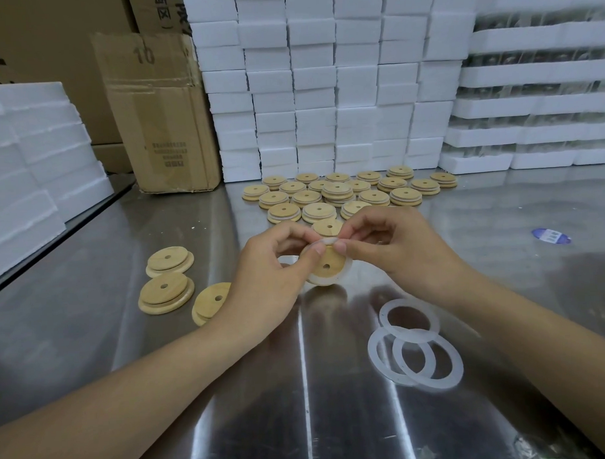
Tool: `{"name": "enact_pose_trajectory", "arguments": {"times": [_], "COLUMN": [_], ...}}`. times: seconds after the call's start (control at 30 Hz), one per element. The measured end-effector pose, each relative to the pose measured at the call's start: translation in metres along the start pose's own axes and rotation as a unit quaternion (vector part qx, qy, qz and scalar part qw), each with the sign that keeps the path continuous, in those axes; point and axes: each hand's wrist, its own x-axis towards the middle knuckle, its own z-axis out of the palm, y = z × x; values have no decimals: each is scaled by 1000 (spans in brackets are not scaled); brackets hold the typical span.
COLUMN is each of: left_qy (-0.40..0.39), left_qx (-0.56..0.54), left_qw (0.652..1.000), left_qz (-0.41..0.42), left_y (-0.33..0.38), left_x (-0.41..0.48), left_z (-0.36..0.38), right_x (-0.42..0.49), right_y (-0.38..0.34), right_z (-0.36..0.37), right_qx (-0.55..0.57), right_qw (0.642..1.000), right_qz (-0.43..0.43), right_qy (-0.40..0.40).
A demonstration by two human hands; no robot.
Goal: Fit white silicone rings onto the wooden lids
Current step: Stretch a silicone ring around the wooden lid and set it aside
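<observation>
Pinched between both hands, centre of table point(252, 396): left hand point(271, 264) curls round wooden lid point(327, 262), right hand point(394, 246) pinches silicone ring point(325, 281) at lid's far edge. Advice: hold lid still, walk ring round step, check no twist.

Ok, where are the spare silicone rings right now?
Head view: three spare rings lie overlapping on the steel table, right side, just inside the right forearm, nearer than the held lid.
</observation>
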Motion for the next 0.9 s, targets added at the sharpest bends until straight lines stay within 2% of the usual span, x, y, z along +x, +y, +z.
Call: {"name": "enact_pose_trajectory", "arguments": {"times": [0.2, 0.47, 0.9], "left_qy": [1, -10, -31], "left_qx": [-26, -59, -122], "left_qw": [999, 997, 985], "left_qz": [-21, -56, -117], "left_y": [0, -1, 2], "left_x": [1, 1, 4], "left_z": [0, -1, -2], "right_x": [2, 5, 10], "right_y": [1, 1, -2], "right_z": [-10, -15, -26], "right_qx": [9, -1, -112], "right_qw": [999, 998, 989], "right_qz": [15, 19, 11], "right_qy": [-44, -61, -100]}}
